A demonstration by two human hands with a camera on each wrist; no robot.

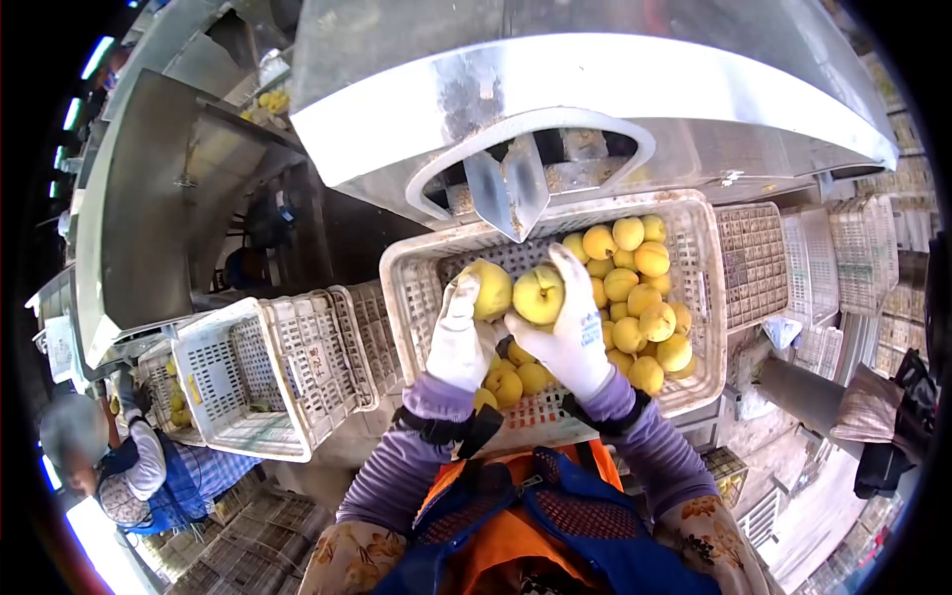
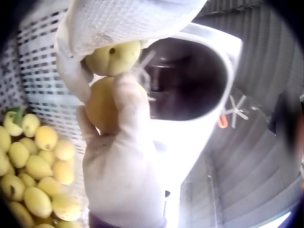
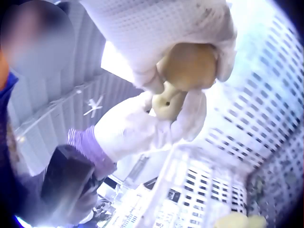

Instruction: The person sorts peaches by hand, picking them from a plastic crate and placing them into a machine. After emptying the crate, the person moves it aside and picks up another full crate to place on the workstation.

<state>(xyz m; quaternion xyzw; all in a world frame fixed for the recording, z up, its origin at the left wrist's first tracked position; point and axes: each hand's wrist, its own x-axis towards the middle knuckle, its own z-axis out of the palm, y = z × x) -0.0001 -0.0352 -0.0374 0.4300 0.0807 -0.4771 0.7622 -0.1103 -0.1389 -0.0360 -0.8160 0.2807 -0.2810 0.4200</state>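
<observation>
- While both gloved hands hover above the crate [image 1: 706,288], the left hand [image 1: 458,342] pinches the left fruit [image 1: 491,290] between thumb and fingers, and the right hand [image 1: 575,342] grips the right fruit [image 1: 538,295] with its fingers curled round the far side.
- The two fruits sit side by side and seem to touch, the right one showing its stem hollow in the head view.
- To handle them well, light, even pressure from the finger pads should serve best; a hard thumb could bruise ripe flesh. Gentle rolling would show the sides that the gloves hide, and a low hold over the crate would soften any slip.
- Near the metal chute [image 1: 511,188], a little clearance seems wise, since its edges could nick the skin.
- Inside the crate, a heap [image 1: 640,307] of yellow fruit lies at the right and a smaller group [image 1: 516,379] lies below the hands, partly hidden by them.
- Around the crate, a broad metal machine [image 1: 595,69] stands beyond, with more crates [image 1: 754,263] on either side.
- Off to the left, another person [image 1: 149,466] is near other crates; the wrist views show ribbed roofing and a ceiling fan [image 2: 235,111].
</observation>
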